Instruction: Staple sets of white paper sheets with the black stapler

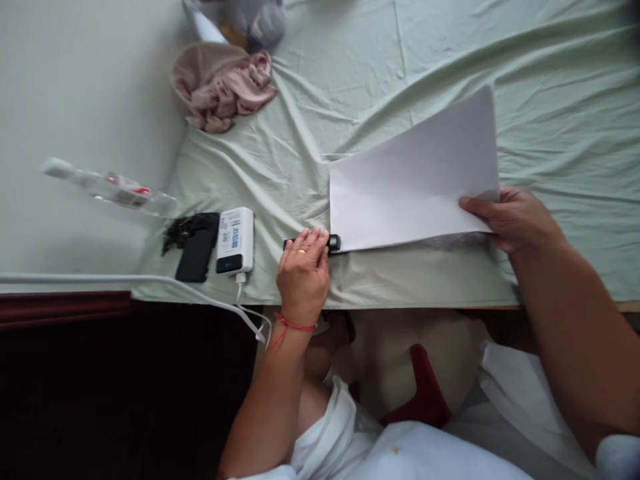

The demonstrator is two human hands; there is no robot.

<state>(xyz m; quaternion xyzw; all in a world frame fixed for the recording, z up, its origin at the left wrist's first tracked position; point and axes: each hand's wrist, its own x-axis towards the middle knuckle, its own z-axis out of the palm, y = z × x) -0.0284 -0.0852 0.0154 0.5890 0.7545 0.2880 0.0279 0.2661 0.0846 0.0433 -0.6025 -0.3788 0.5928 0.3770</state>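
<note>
A white sheet of paper (pixel 415 177) lies partly lifted on a pale green bedsheet (pixel 380 80). My right hand (pixel 510 217) pinches the paper's right edge between thumb and fingers. My left hand (pixel 303 270), with a ring and a red thread on the wrist, covers a small black object (pixel 334 243) at the paper's lower left corner; only the object's ends show, so what it is stays unclear.
A white power bank (pixel 235 240) with a white cable (pixel 150 283) lies beside a black phone (pixel 197 247) near the bed's edge. A clear bottle (pixel 113 188) lies to the left. Pink cloth in a bowl-like holder (pixel 220 83) sits further back.
</note>
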